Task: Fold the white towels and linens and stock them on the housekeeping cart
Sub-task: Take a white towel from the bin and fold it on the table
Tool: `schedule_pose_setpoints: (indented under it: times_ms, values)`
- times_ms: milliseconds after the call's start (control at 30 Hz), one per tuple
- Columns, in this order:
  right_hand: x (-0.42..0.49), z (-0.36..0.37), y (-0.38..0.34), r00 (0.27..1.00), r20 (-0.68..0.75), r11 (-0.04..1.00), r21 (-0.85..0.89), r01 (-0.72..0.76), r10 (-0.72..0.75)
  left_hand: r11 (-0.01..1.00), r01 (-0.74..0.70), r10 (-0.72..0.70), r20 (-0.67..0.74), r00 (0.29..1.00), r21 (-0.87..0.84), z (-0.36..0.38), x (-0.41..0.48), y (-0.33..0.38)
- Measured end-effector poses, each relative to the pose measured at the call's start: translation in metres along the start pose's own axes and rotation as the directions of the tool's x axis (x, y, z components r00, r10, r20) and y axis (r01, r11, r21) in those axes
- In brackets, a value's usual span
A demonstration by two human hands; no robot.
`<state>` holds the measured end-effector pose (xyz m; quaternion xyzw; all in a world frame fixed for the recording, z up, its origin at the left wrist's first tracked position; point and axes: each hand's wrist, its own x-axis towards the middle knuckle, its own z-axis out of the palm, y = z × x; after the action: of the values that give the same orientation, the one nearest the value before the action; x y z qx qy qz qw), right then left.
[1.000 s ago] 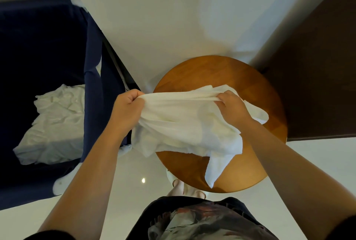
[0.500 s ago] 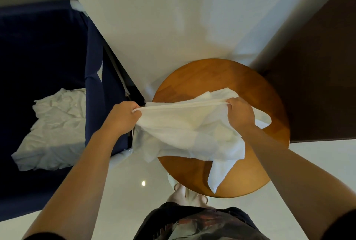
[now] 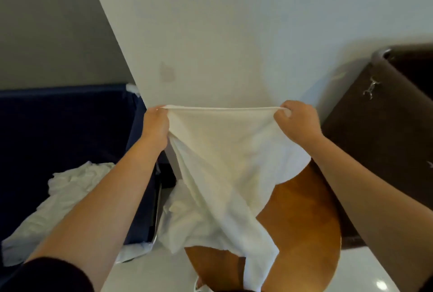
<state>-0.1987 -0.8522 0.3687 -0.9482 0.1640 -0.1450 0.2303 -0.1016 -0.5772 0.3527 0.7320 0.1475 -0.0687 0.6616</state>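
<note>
The left grip [image 3: 155,125] and the right grip [image 3: 294,123] each pinch one top corner of the white towel [image 3: 225,163], fingers curled round the hem. The hem runs taut and level from grip to grip, so the held axis lies left to right. The remaining cloth hangs unevenly below both grips, above the round desk [image 3: 304,221]; contact with the desk cannot be determined. Both grips are at equal height and reach, so neither is nearer. The next fold probably requires one grip to travel along the hem to meet the other. Crumpled linen [image 3: 70,188] lies in the dark blue bin [image 3: 70,127], below and outboard of the left grip.
</note>
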Motion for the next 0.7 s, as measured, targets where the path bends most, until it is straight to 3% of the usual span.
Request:
schedule_pose_setpoints:
  times_ms: [167,267,433,533,633,700]
  values:
    - [0.036,-0.098,-0.023,0.943,-0.244,0.974,-0.067,0.218,-0.227,0.945,-0.308,0.3,0.085,0.95,0.107,-0.004,-0.032,0.108]
    - [0.052,-0.146,-0.044,0.864,-0.388,0.947,-0.122,0.297,-0.321,0.786,-0.561,0.534,0.172,0.828,0.259,-0.023,-0.049,0.167]
    - [0.077,-0.21,-0.084,0.755,-0.48,0.895,-0.237,0.379,-0.447,0.549,-0.713,0.698,0.23,0.678,0.435,-0.057,-0.068,0.245]
    - [0.084,-0.233,-0.102,0.697,-0.538,0.879,-0.255,0.403,-0.475,0.612,-0.726,0.728,0.135,0.672,0.314,-0.061,-0.076,0.272]
    - [0.089,-0.248,-0.113,0.661,-0.568,0.869,-0.265,0.418,-0.491,0.785,-0.619,0.62,0.027,0.784,-0.031,-0.052,-0.083,0.288]
    - [0.091,-0.253,-0.114,0.656,-0.56,0.86,-0.264,0.437,-0.505,0.843,-0.493,0.499,-0.029,0.866,-0.216,-0.044,-0.087,0.292]
